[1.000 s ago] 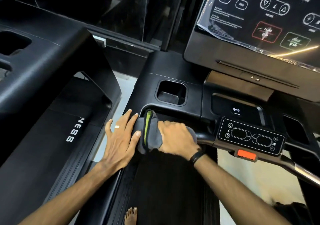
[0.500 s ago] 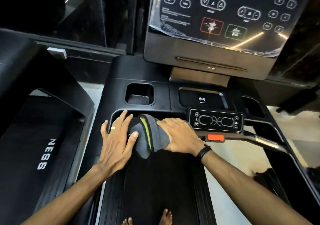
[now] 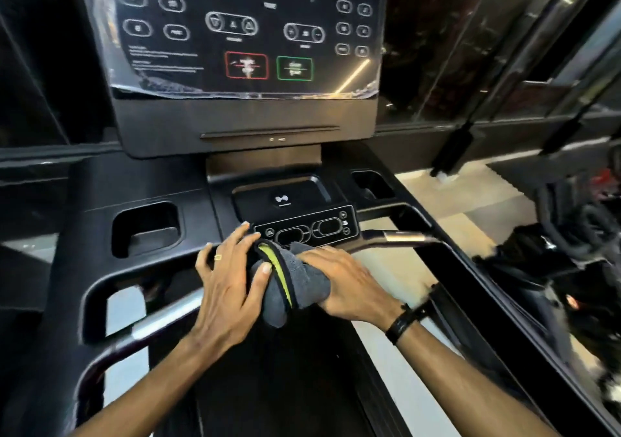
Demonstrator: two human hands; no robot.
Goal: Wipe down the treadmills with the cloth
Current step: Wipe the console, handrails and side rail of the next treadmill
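Shifted rightward along crossbar since 0.5 s ago: both hands plus cloth, now just below small keypad instead of near left cup holder. Left hand spread flat, fingers straight, thumb touching cloth edge, index tip at keypad corner. Right hand palm-down, fingers curled over bunched cloth, pressing it onto bar. Both forearms extended forward, converging. Console upright behind.

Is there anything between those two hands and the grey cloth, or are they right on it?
Nothing visible stands between them. The right hand lies on top of the grey cloth, and the left hand touches its left side with the thumb, just below the small control panel.
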